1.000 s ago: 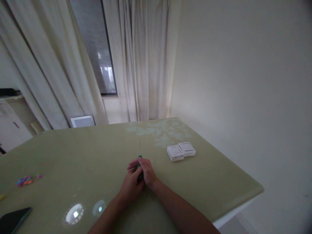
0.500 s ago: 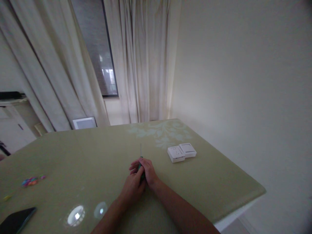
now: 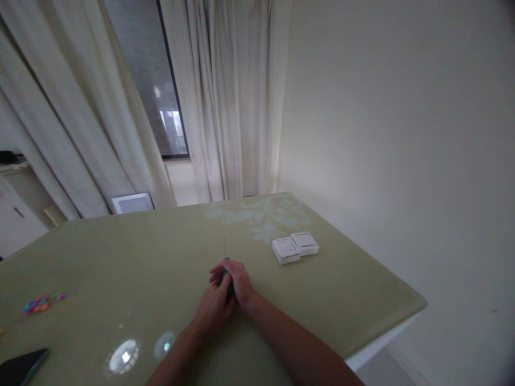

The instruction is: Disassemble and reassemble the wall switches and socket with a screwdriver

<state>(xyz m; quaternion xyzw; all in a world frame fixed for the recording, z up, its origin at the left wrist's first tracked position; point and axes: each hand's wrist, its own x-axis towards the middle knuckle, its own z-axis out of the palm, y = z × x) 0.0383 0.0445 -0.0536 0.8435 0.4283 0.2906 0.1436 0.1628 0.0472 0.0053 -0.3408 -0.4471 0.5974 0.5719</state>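
A screwdriver (image 3: 225, 252) with a green handle and a thin metal shaft lies between my hands on the green table (image 3: 140, 268), its shaft pointing away from me. My left hand (image 3: 212, 305) and my right hand (image 3: 240, 281) are both closed round its handle, pressed together. A white wall socket (image 3: 285, 250) and a white wall switch (image 3: 304, 243) lie side by side, touching, a short way to the right of my hands.
Small coloured bits (image 3: 38, 304) lie at the left of the table. A dark phone (image 3: 20, 364) sits at the near left corner. Curtains (image 3: 225, 102), a window and a white frame (image 3: 132, 202) stand behind the table; its right edge (image 3: 386, 338) drops off beside the wall.
My hands stay clasped on the screwdriver. Only the camera has shifted a little, so everything sits slightly left and lower.
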